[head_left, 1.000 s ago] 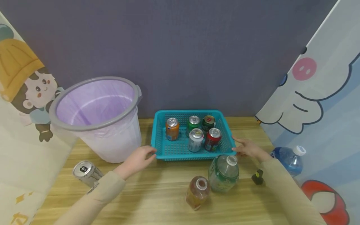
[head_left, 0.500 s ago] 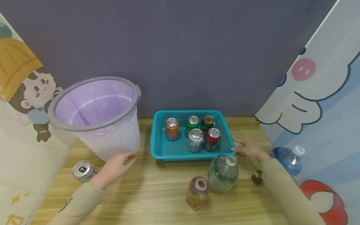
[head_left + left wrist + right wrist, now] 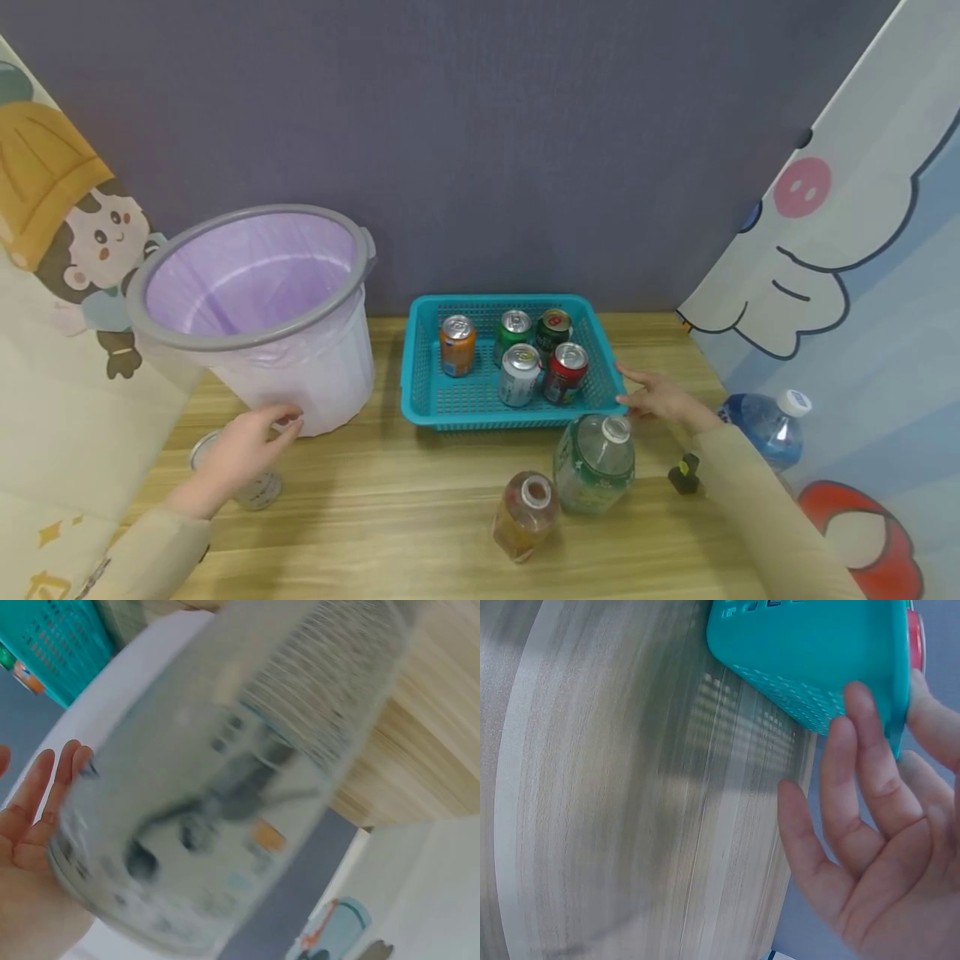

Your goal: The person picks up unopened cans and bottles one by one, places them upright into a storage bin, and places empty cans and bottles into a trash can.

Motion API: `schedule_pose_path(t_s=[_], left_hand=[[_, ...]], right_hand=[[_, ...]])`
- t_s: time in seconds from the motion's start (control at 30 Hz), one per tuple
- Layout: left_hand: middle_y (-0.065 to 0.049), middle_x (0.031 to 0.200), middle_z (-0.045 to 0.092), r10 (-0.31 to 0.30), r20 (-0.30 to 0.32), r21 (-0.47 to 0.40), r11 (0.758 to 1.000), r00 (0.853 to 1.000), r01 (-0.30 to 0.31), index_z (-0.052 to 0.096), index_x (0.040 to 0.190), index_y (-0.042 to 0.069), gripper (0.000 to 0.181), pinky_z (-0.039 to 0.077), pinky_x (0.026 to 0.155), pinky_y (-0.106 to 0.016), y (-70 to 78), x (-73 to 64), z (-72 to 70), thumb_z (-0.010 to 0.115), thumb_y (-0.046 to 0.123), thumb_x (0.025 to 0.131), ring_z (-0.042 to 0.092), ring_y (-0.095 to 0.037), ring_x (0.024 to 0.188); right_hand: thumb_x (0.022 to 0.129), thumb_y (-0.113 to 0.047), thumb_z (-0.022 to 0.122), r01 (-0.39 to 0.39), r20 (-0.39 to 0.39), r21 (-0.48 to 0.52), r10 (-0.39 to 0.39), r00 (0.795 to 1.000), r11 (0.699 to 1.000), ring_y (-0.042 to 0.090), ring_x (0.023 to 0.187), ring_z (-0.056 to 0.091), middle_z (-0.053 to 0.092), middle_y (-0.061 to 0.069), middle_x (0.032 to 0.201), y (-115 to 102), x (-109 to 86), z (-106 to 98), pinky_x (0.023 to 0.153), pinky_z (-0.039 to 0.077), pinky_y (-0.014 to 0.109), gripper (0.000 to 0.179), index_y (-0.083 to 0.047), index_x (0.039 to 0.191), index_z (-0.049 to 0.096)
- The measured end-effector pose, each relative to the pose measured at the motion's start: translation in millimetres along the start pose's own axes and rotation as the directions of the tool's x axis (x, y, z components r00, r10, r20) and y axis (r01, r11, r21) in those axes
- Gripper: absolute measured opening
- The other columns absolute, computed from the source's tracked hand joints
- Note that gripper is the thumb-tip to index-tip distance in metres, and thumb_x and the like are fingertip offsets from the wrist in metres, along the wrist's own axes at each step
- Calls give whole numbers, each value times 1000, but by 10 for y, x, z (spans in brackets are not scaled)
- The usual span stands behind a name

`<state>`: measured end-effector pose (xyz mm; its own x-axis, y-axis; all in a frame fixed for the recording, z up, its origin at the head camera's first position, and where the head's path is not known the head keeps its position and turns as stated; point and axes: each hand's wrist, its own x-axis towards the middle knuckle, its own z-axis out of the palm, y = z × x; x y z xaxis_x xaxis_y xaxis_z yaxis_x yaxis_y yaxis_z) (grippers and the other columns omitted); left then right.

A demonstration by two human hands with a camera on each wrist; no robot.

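The tall pale drink can (image 3: pixel 225 795) is found on the wooden table (image 3: pixel 390 533), just in front of the bag-lined bin (image 3: pixel 330 379). It is partly hidden by the left hand (image 3: pixel 243 450) in the head view, and it seems to be standing up. The fingers and thumb of that hand are held apart, and the can is not wrapped by them; whether it is touched cannot be told.

The can is likely made of thin, smooth metal, so it could be slippery and easily dented. If it is empty, it will be very light and could be tipped by a small bump; how full it is cannot be seen. It is best held around its middle, thumb on one side and fingers on the other, without being squeezed hard.

The blue-green basket (image 3: pixel 465 421) is set farther right. Its front right corner is touched by the right hand (image 3: pixel 663 398), whose fingers are spread and softly bent. It looks like light, slightly bendy plastic, with small drink cans (image 3: pixel 457 346) stood in it. It is best held by the rim at both ends and carried flat, so that nothing is tipped over.
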<state>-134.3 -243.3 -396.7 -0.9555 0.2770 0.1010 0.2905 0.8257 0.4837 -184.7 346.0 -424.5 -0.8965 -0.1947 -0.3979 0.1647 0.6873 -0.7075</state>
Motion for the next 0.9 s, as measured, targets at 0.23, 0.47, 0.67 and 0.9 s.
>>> schedule_pose_path(t_s=[0.23,0.47,0.67,0.9], left_hand=[[-25,103,67,55,-148,115,993,987,-38,65,104,-5,23,47,75,-59,-123,-63,-116,63,10,87,63,-44,92],[-34,104,62,30,-163,178,984,986,-1,61,109,-10,39,48,72,-60,-277,-89,-175,70,15,80,62,-45,83],[-44,111,53,-113,14,153,982,993,110,47,121,-20,67,48,76,-61,-366,-88,-206,73,27,81,57,-54,90],[-45,107,51,-228,129,150,966,965,208,41,122,-23,79,52,67,-54,-426,-77,-229,72,36,79,60,-47,82]], right_hand=[[93,-29,60,18,3,-21,-18,1000,1000,34,88,67,71,12,90,28,10,-3,82,54,47,78,-5,151,12],[93,-30,61,20,-4,-27,-20,1000,999,32,85,68,71,10,88,31,15,3,81,54,46,79,-4,150,13],[92,-30,61,6,-8,-24,-7,1000,1000,31,86,68,71,9,90,40,20,14,83,54,45,79,-6,151,13],[94,-31,59,8,3,-39,-8,1000,999,32,89,66,71,8,89,29,17,5,83,53,46,78,-8,151,11]])
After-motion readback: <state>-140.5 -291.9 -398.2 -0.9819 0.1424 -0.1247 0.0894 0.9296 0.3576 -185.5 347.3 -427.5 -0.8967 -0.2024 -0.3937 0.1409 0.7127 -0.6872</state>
